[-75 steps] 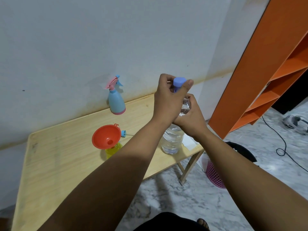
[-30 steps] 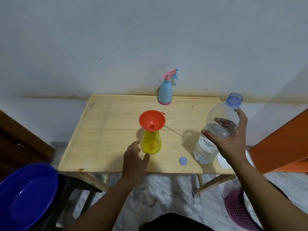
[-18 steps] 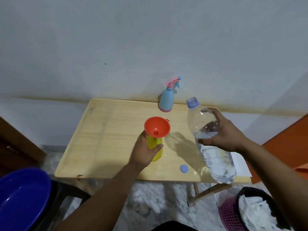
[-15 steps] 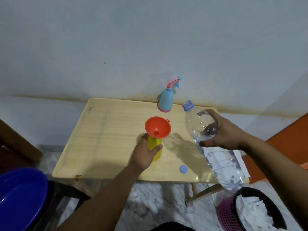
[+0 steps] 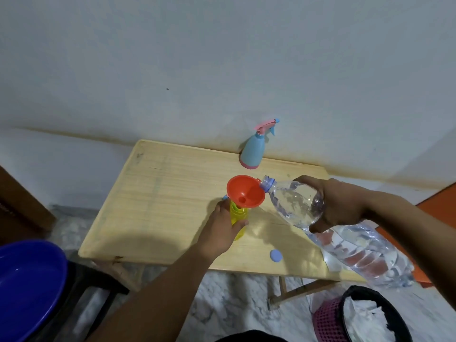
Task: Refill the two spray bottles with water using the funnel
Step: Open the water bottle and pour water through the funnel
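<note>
The left hand (image 5: 222, 230) grips the yellow spray bottle (image 5: 238, 218), which carries the orange funnel (image 5: 245, 191) just above its fingers. The right hand (image 5: 338, 206) holds the tilted water bottle (image 5: 320, 218), mouth at the funnel's rim. Beyond both hands stands the blue spray bottle (image 5: 251, 154).

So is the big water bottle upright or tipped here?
Tipped. The right hand holds the water bottle steeply tilted, its uncapped mouth at the orange funnel's rim. Whether water is flowing: cannot tell.

Clear glossy plastic water bottle (image 5: 340, 233); matt, seemingly wooden table (image 5: 158, 208).
</note>
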